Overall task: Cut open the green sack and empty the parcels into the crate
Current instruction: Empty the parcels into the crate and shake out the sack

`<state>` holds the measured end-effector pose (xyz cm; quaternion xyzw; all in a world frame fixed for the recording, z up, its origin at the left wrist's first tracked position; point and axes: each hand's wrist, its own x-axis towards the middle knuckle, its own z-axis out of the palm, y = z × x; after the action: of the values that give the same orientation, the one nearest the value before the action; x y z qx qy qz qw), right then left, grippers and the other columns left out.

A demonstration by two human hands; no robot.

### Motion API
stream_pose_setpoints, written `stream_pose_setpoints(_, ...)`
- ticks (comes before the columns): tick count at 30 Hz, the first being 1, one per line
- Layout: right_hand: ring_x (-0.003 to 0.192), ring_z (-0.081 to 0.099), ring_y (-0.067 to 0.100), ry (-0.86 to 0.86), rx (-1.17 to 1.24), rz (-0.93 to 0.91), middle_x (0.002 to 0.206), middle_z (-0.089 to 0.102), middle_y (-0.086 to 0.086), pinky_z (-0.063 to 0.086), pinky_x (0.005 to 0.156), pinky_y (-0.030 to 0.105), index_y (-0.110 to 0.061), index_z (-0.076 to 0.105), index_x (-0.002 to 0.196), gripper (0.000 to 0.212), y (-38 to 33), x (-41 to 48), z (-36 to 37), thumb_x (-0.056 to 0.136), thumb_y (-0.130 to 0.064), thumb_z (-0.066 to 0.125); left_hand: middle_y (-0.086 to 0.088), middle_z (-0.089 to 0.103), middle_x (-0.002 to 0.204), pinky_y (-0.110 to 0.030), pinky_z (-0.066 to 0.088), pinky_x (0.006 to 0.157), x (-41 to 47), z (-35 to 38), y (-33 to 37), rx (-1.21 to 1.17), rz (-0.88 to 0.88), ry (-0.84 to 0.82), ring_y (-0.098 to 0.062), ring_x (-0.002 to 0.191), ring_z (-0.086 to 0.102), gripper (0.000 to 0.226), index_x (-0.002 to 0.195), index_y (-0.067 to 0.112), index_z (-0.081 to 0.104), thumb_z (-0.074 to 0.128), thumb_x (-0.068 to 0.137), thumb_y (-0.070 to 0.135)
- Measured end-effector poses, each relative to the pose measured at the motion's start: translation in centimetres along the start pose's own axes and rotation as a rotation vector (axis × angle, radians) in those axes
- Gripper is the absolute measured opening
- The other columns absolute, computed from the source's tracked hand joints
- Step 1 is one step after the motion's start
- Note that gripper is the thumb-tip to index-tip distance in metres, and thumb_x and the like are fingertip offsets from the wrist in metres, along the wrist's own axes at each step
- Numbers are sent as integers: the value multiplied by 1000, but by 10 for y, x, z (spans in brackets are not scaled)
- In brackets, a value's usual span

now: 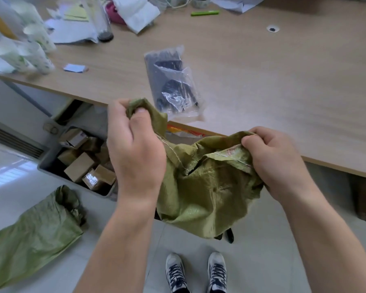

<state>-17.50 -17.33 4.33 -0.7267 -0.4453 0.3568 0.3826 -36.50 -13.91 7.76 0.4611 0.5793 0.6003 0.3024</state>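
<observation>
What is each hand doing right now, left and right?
Left hand: closed, grip pinching one corner of the green sack.
Right hand: closed, grip bunched on the sack's stitched top edge.

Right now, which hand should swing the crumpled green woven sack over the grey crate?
Probably the left hand: it grips the green woven sack right beside the grey plastic crate of brown cardboard parcels; the right hand holds the far edge.

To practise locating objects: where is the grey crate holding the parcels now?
Head view, left side: the grey crate sits on the floor below the edge of the table, left of the left hand.
</observation>
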Motion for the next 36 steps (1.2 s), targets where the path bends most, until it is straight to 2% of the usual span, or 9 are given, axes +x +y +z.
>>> stream_pose_setpoints(4, 60, 54, 25, 79, 55, -55, 58, 56, 2, 51, 57, 48, -10, 63, 82, 22, -19, -7, -15, 82, -29, 51, 17, 44, 60, -29, 37, 60, 5, -14, 19, -131, 88, 113, -6, 59, 41, 21, 75, 29, 47, 44, 90, 14)
stream_pose_setpoints(7, 65, 56, 37, 74, 10, -38, 62, 58, 11, 52, 58, 47, -7, 62, 84, 26, -27, 1, -12, 81, -29, 50, 16, 46, 61, -17, 36, 60, 10, -7, 24, 9, 70, 62, 2, 55, 44, 25, 76, 30, 44, 43, 93, 11)
stream_pose_setpoints(11, 62, 53, 23, 42, -42, -16, 62, 55, 4, 47, 57, 41, -2, 60, 82, 26, -34, -1, -11, 82, -26, 49, 11, 45, 60, -14, 36, 54, 6, -6, 36, 65, 27, 22, 2, 50, 45, 26, 76, 26, 44, 42, 96, 10)
stream_pose_setpoints(14, 61, 52, 24, 67, 9, -34, 64, 55, 15, 50, 57, 50, -1, 60, 84, 30, -40, -9, -20, 79, -28, 49, 14, 47, 58, -22, 38, 57, 6, -20, 46, -15, 71, 75, -1, 53, 42, 20, 77, 27, 46, 43, 93, 15)
stream_pose_setpoints(20, 62, 54, 24, 71, 68, -21, 60, 54, 2, 50, 59, 52, -5, 60, 79, 25, -53, -12, -22, 80, -27, 50, 15, 46, 58, -20, 35, 57, 8, -16, 51, 12, 60, 62, 1, 51, 42, 9, 86, 15, 46, 41, 93, 16)
stream_pose_setpoints(25, 62, 51, 27, 121, 180, -100, 62, 53, 7, 49, 58, 58, -8, 60, 80, 23, -69, -8, -38, 76, -29, 51, 12, 43, 68, -31, 39, 61, 25, -25, 83, -154, 280, 143, -8, 61, 42, 18, 82, 24, 45, 41, 92, 10)
stream_pose_setpoints(29, 63, 55, 28, 88, 137, -52, 64, 56, 10, 52, 60, 64, -4, 58, 82, 30, -69, -6, -35, 73, -31, 50, 19, 50, 60, -31, 41, 62, 24, -19, 83, -65, 137, 43, -4, 58, 44, 19, 78, 29, 45, 42, 91, 16)
stream_pose_setpoints(33, 64, 53, 27, 92, 231, -78, 66, 54, 10, 51, 59, 59, -7, 60, 78, 22, -78, -8, -46, 75, -27, 53, 11, 45, 68, -37, 40, 60, 26, -21, 101, -175, 224, 18, -13, 63, 43, 21, 78, 28, 46, 43, 91, 12)
stream_pose_setpoints(36, 65, 50, 27, 89, 218, -69, 65, 51, 10, 48, 60, 57, -4, 56, 75, 34, -89, -3, -46, 64, -36, 53, 10, 46, 68, -31, 40, 58, 31, -14, 109, -138, 202, -28, -5, 58, 43, 15, 80, 24, 48, 45, 91, 13)
